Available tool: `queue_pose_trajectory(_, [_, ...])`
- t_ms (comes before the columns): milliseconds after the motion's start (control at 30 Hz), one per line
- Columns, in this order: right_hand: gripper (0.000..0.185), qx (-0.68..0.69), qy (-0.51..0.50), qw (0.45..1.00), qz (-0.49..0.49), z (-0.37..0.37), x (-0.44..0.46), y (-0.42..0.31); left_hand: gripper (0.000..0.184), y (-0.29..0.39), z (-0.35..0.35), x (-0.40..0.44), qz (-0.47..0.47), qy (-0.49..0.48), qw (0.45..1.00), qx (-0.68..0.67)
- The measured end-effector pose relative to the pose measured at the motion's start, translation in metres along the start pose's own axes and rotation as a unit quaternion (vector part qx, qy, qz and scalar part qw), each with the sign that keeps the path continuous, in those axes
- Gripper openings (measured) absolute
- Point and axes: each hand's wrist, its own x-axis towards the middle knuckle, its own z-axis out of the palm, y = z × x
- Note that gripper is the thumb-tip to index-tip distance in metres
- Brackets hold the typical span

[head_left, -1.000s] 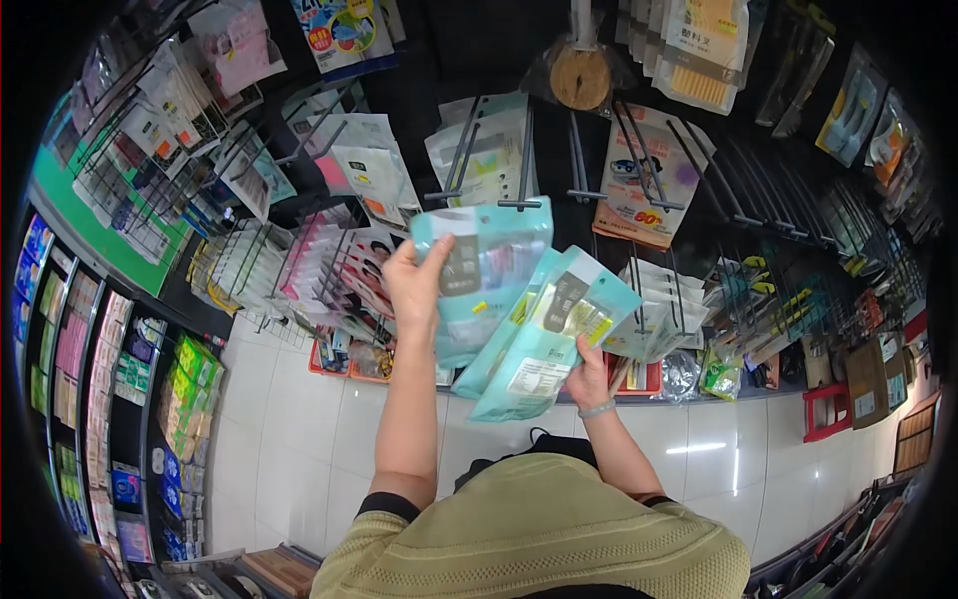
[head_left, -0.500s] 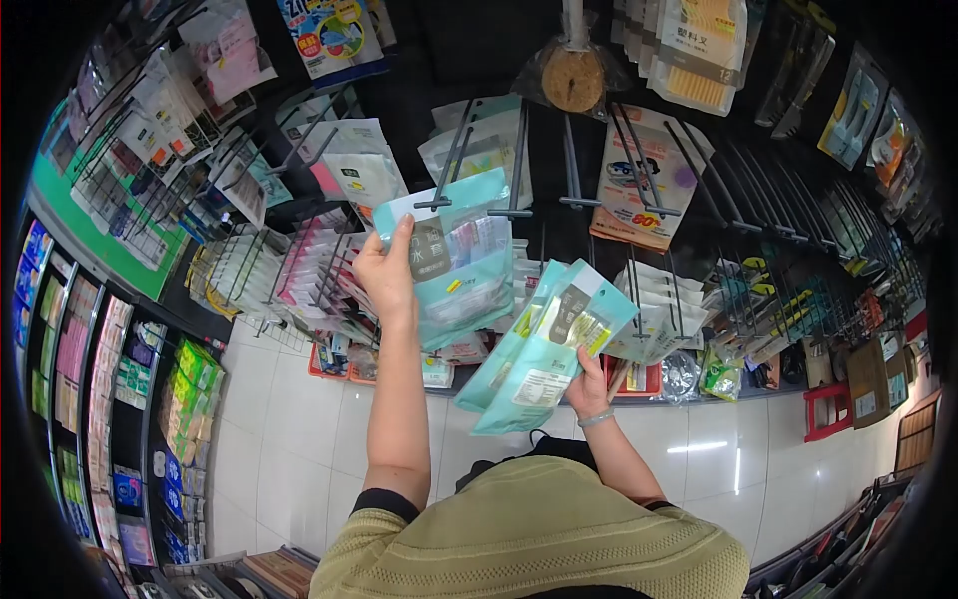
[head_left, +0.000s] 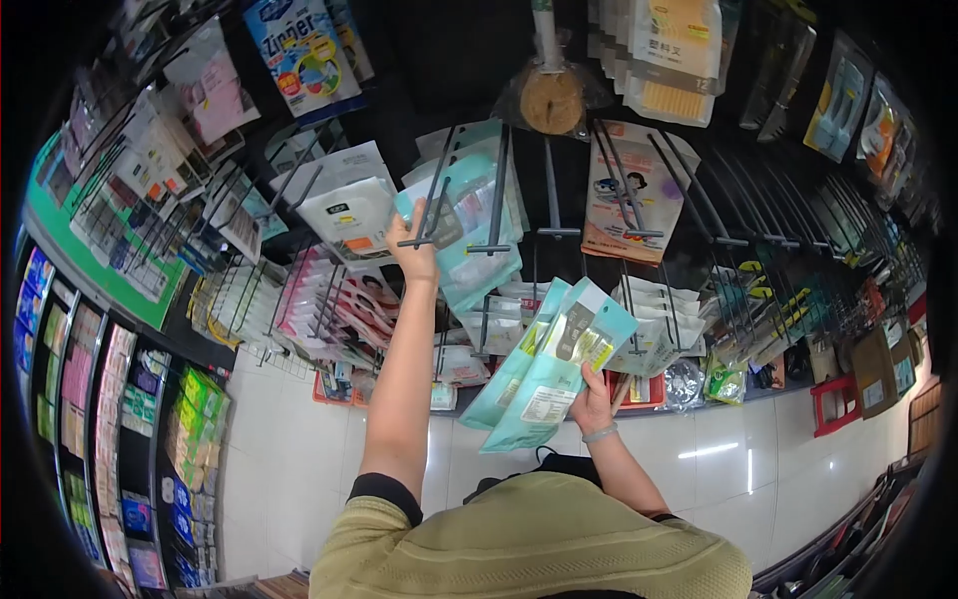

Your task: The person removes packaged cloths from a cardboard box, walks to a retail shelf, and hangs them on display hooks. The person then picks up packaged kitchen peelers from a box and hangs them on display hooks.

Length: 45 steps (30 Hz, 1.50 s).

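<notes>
My left hand [head_left: 412, 252] is up at the display hooks, its fingers closed on the left edge of a teal plastic pouch [head_left: 477, 277]. That pouch is on a pair of black hooks [head_left: 436, 200], in front of other pale pouches; whether its hole is fully threaded on the prong I cannot tell. Lower and to the right, my right hand [head_left: 593, 402] grips a fanned bunch of teal pouches [head_left: 544, 404] by the right edge. The front one has a grey label, a yellow sticker and a white text panel.
An orange-brown packet [head_left: 634, 190] hangs right of the hooks, and a bagged round brown brush [head_left: 552, 100] above them. White pouches [head_left: 349, 207] hang at left. Below are red baskets [head_left: 639, 391] and a red stool [head_left: 836, 404]. Shelves of packaged goods [head_left: 195, 419] stand at far left.
My left hand has pushed its teal pouch away from me, back along the hooks toward the rack. My right hand still holds its bunch, nearly in the same place.
</notes>
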Motion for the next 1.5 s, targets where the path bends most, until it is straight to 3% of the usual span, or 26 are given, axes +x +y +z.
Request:
queue_pose_trajectory(200, [0.041, 0.023, 0.007, 1.000, -0.013, -0.003, 0.007, -0.006, 0.014, -0.002, 0.012, 0.002, 0.058, -0.027, 0.998, 0.025])
queue_pose_trajectory(233, [0.039, 0.028, 0.013, 0.999, -0.016, 0.000, 0.008, -0.008, 0.025, -0.007, 0.005, 0.001, 0.018, -0.045, 0.997, 0.064])
queue_pose_trajectory(333, [0.036, 0.052, -0.014, 0.999, -0.009, 0.005, 0.012, -0.009, 0.042, -0.016, 0.000, -0.020, 0.054, 0.014, 0.991, 0.121])
queue_pose_trajectory(367, [0.033, 0.048, 0.001, 0.999, -0.014, 0.009, 0.013, -0.008, 0.053, -0.025, -0.013, -0.031, 0.064, 0.034, 0.960, 0.270])
queue_pose_trajectory(400, [0.034, 0.046, 0.001, 0.999, -0.014, 0.010, 0.014, -0.006, 0.053, -0.023, -0.019, -0.050, 0.081, 0.016, 0.971, 0.225])
queue_pose_trajectory(433, [0.034, 0.044, -0.001, 0.999, -0.014, 0.011, 0.016, -0.003, 0.045, 0.009, -0.012, -0.073, -0.030, -0.002, 0.978, 0.206])
queue_pose_trajectory(500, [0.036, 0.032, -0.006, 0.999, -0.008, 0.015, 0.018, 0.002, 0.027, 0.024, -0.017, -0.106, -0.122, -0.096, 0.980, 0.121])
queue_pose_trajectory(567, [0.037, 0.011, -0.012, 1.000, 0.007, 0.020, 0.016, 0.008, 0.030, 0.033, -0.022, -0.129, -0.183, -0.191, 0.960, 0.095])
queue_pose_trajectory(600, [0.037, 0.000, -0.020, 1.000, 0.018, 0.020, 0.015, 0.013, 0.033, 0.042, -0.022, -0.132, -0.211, -0.223, 0.936, 0.171])
queue_pose_trajectory(667, [0.038, -0.020, -0.041, 0.998, 0.038, 0.020, 0.017, 0.025, 0.027, 0.026, -0.028, -0.141, -0.157, -0.225, 0.949, 0.155])
queue_pose_trajectory(767, [0.038, -0.048, -0.046, 0.997, 0.043, 0.035, 0.012, 0.028, 0.020, 0.030, -0.046, -0.141, -0.143, -0.205, 0.941, 0.230])
queue_pose_trajectory(933, [0.038, -0.014, -0.045, 0.998, 0.033, 0.035, 0.008, 0.032, 0.019, 0.064, -0.060, -0.128, -0.133, -0.071, 0.983, 0.100])
queue_pose_trajectory(1000, [0.038, 0.003, -0.041, 0.999, 0.034, 0.035, 0.006, 0.031, 0.019, 0.071, -0.070, -0.113, -0.108, -0.067, 0.982, 0.143])
queue_pose_trajectory(1100, [0.038, 0.005, -0.024, 0.999, 0.036, 0.032, 0.002, 0.030, 0.019, 0.098, -0.064, -0.097, -0.106, -0.034, 0.991, 0.073])
queue_pose_trajectory(1233, [0.039, 0.008, -0.026, 0.999, 0.033, 0.026, 0.001, 0.029, 0.019, 0.104, -0.062, -0.079, -0.048, -0.037, 0.995, 0.076])
queue_pose_trajectory(1500, [0.039, 0.017, -0.013, 0.999, 0.036, 0.026, -0.004, 0.027, 0.018, 0.093, -0.056, -0.060, -0.050, -0.011, 0.997, 0.051])
